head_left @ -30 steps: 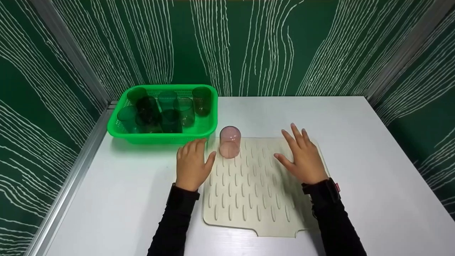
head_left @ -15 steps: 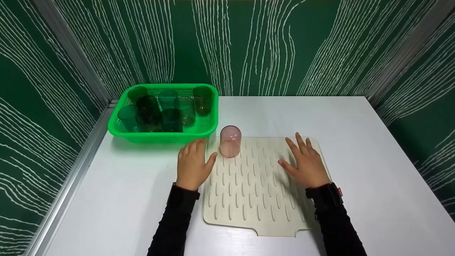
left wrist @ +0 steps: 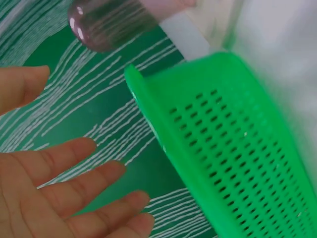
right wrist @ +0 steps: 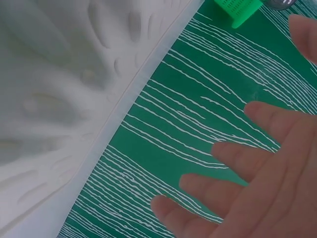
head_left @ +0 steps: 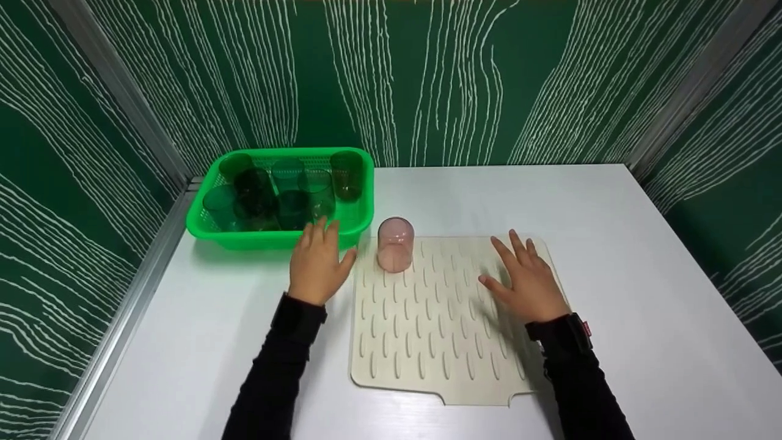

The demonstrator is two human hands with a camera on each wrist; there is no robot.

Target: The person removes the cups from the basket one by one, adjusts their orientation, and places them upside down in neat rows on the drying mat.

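Note:
My left hand hovers at the front rim of a green plastic basket, fingers extended and holding nothing. In the left wrist view its fingers are spread beside the perforated basket wall. Several dark tinted glasses stand in the basket. A pink tinted glass rests upside down on the far left corner of a cream drying mat, just right of my left hand. Over the mat's right side, my right hand is held with fingers spread and nothing in it.
The mat and basket lie on a white table. Green walls with white wavy lines enclose its back and sides, with metal frame posts at the corners.
My left hand has moved forward and left, from beside the pink glass to the basket's front rim. My right hand has drawn back slightly toward me and right. The glass has stayed put.

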